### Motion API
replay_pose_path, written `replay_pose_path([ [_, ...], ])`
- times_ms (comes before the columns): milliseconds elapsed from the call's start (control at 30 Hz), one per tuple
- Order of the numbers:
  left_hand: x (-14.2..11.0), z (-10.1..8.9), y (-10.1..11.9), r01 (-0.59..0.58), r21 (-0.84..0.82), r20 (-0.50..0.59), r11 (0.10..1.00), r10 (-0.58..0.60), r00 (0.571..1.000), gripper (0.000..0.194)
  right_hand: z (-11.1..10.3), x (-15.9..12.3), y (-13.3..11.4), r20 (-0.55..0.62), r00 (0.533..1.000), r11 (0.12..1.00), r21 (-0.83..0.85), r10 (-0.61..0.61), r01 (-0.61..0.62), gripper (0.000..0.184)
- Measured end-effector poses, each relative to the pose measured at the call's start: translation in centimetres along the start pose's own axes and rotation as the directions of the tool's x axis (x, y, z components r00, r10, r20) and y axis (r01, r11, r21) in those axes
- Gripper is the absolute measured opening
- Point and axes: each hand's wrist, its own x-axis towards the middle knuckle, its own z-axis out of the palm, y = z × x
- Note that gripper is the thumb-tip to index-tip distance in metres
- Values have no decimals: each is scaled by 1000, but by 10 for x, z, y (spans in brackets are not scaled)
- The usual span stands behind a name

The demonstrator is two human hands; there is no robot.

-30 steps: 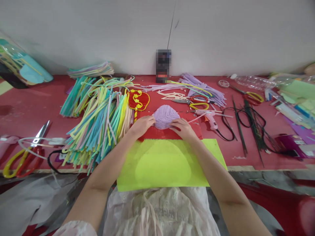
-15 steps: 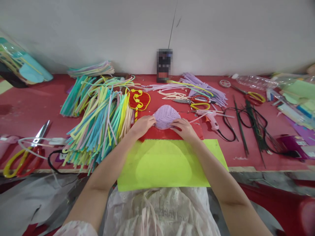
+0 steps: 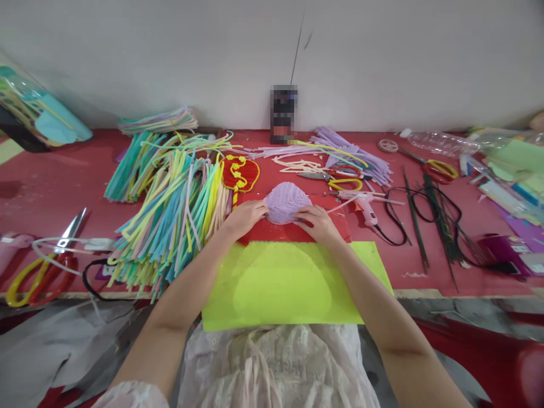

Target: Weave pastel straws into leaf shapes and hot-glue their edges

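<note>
A lilac leaf-shaped piece woven from pipe cleaners (image 3: 288,200) lies on a red sheet (image 3: 272,231). My left hand (image 3: 245,218) grips its left edge with curled fingers. My right hand (image 3: 318,222) presses its lower right edge, fingers bent over it. In front of both hands a lime green sheet (image 3: 293,283) overhangs the table's near edge. A red and yellow ornament (image 3: 238,173) rests just left of the leaf piece.
A big heap of pastel pipe cleaners (image 3: 170,209) fills the left. Red and yellow scissors (image 3: 40,266) lie far left. A pink glue gun (image 3: 364,205), its black cable, dark wires (image 3: 429,215), more scissors (image 3: 340,177) and lilac stems (image 3: 352,153) sit right. A plastic bottle (image 3: 437,141) lies at the back.
</note>
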Motion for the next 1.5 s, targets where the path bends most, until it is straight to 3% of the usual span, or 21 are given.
replay_pose_path([
  [500,1,3,0,-3,25,-18,1000,4,1000,17,0,0,0,10,1000,1000,-11,15,-15,19],
  [800,1,-6,4,-27,48,-23,998,29,999,13,1,0,1,-24,1000,1000,-7,-16,16,18],
  [933,3,-2,12,-25,-37,-62,999,23,998,21,0,-1,1,-14,1000,1000,-19,-14,14,18],
  [1200,8,13,14,59,-241,-99,969,-85,991,10,0,-1,2,5,1000,1000,-16,2,-2,19],
  [1500,9,16,6,49,-266,-77,963,-72,994,11,0,0,2,22,1000,1000,-16,17,-17,18],
])
